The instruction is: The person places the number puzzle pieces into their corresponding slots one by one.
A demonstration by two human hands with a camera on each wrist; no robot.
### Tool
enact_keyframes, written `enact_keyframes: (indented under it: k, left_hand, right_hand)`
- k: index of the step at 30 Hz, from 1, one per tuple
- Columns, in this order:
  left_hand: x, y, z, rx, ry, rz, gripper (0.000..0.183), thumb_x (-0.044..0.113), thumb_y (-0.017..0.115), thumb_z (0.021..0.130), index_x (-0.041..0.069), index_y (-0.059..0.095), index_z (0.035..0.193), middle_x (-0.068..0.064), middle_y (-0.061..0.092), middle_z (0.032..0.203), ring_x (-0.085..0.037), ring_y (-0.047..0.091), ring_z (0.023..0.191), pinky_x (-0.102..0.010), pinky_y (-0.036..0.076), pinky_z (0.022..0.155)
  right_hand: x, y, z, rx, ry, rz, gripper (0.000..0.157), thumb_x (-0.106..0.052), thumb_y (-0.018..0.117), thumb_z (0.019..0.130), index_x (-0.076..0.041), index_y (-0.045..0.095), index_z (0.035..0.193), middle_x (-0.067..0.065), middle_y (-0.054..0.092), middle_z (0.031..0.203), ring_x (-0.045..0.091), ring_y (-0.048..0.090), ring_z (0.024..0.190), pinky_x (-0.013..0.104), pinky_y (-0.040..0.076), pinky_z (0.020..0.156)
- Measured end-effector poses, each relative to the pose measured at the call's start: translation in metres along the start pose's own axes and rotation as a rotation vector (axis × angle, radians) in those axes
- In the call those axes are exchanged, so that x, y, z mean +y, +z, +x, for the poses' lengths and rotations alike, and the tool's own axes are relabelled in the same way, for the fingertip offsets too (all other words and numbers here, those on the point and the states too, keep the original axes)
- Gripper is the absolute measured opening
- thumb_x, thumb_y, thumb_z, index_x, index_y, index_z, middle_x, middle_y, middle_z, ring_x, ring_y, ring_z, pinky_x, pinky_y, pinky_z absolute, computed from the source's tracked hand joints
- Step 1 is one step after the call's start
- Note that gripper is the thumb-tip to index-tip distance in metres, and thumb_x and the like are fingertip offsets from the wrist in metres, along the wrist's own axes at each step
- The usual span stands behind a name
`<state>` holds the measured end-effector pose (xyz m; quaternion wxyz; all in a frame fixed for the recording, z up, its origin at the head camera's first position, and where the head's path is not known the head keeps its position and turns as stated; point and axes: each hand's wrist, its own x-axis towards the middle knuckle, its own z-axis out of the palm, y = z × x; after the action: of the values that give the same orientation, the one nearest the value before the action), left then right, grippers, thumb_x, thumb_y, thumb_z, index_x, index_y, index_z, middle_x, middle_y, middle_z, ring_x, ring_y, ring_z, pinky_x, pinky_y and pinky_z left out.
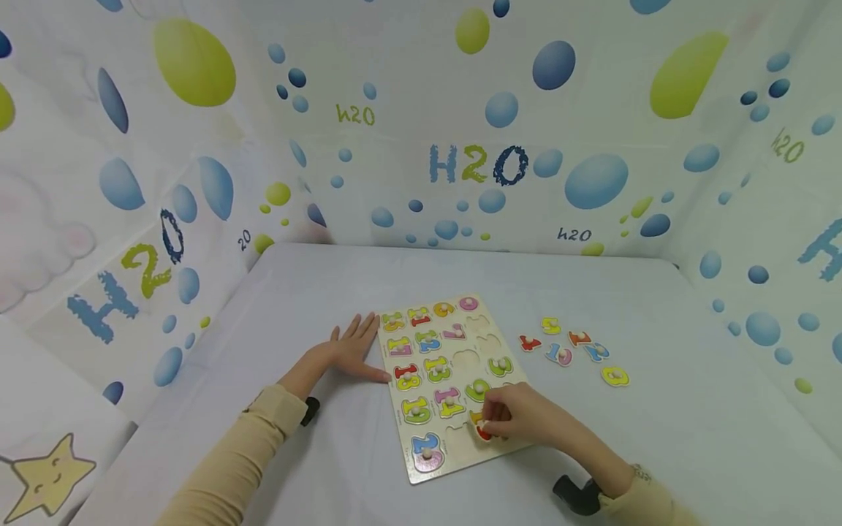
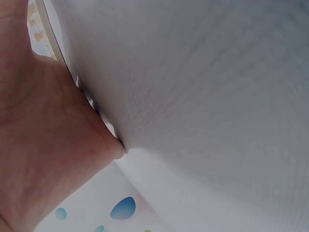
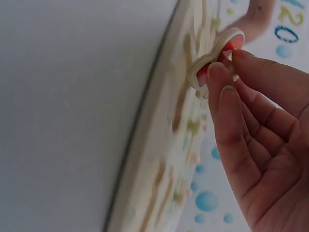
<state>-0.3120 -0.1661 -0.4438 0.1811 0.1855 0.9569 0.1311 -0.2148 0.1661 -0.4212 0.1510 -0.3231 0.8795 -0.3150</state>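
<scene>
A wooden number puzzle board [image 1: 427, 473] lies on the white table, with coloured knobbed number pieces in it and some bare recesses showing. My right hand [image 1: 526, 416] is over its lower right part. Thumb and index finger pinch a red-faced number puzzle piece [image 3: 202, 75], held tilted at the board in the right wrist view; fingers partly hide it, so its number is unclear. My left hand [image 1: 355, 351] lies with fingers straight and spread at the board's left edge, the thumb reaching that edge. In the left wrist view, the palm [image 2: 48, 135] hides most of the board.
Several loose number pieces lie right of the board, among them a red 4 [image 1: 529, 342], a blue-and-pink piece [image 1: 559, 355] and a yellow piece [image 1: 615, 376]. A bubble-patterned curtain [image 1: 408, 131] walls the table's back and sides.
</scene>
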Motion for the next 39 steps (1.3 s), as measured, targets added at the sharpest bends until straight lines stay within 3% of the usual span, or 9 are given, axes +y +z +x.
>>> enact_keyframes:
  k: [9,14,22,33,39]
  left_hand:
    - [-0.004,0.004,0.003,-0.008,-0.008,0.026,0.125,0.072,0.063,0.069,0.002,-0.003,0.149,-0.016,-0.007,0.154,-0.034,-0.013,0.138,-0.062,-0.004,0.102]
    - [0.002,0.0,0.0,-0.007,-0.01,0.0,0.123,0.066,0.067,0.071,-0.001,0.0,0.148,-0.019,-0.004,0.154,-0.036,-0.011,0.137,-0.063,-0.004,0.101]
    - [0.004,-0.002,-0.003,0.002,-0.017,0.006,0.12,0.063,0.068,0.072,-0.003,0.002,0.148,-0.02,-0.002,0.153,-0.038,-0.008,0.138,-0.064,-0.001,0.101]
    - [0.003,-0.001,-0.002,-0.008,-0.015,0.0,0.122,0.064,0.068,0.071,-0.003,0.002,0.148,-0.021,-0.003,0.153,-0.038,-0.01,0.137,-0.064,-0.002,0.101]
    - [0.002,0.0,-0.001,-0.003,-0.015,-0.004,0.122,0.065,0.068,0.071,-0.003,0.002,0.148,-0.021,-0.002,0.153,-0.038,-0.009,0.137,-0.065,-0.003,0.1]
  right_hand:
    - [-0.013,0.024,0.013,0.0,-0.017,-0.038,0.02,-0.015,0.075,0.08,-0.018,0.058,0.071,-0.015,0.051,0.061,0.002,0.047,0.056,0.021,0.044,0.053]
    - [-0.013,0.03,0.016,-0.012,-0.029,0.033,0.019,-0.014,0.075,0.08,-0.018,0.06,0.07,-0.014,0.053,0.061,0.001,0.049,0.056,0.021,0.045,0.053]
    - [-0.01,0.034,0.016,-0.031,0.077,0.151,0.017,-0.015,0.074,0.081,-0.016,0.061,0.071,-0.008,0.055,0.059,0.006,0.051,0.049,0.021,0.044,0.047]
    - [-0.009,0.033,0.018,-0.081,0.118,0.217,0.011,-0.016,0.073,0.082,-0.017,0.066,0.074,-0.005,0.055,0.059,0.008,0.051,0.049,0.02,0.043,0.047]
    - [-0.001,0.027,0.015,-0.134,0.098,0.362,0.012,-0.013,0.059,0.093,-0.012,0.068,0.087,0.0,0.061,0.065,0.012,0.054,0.051,0.02,0.04,0.046]
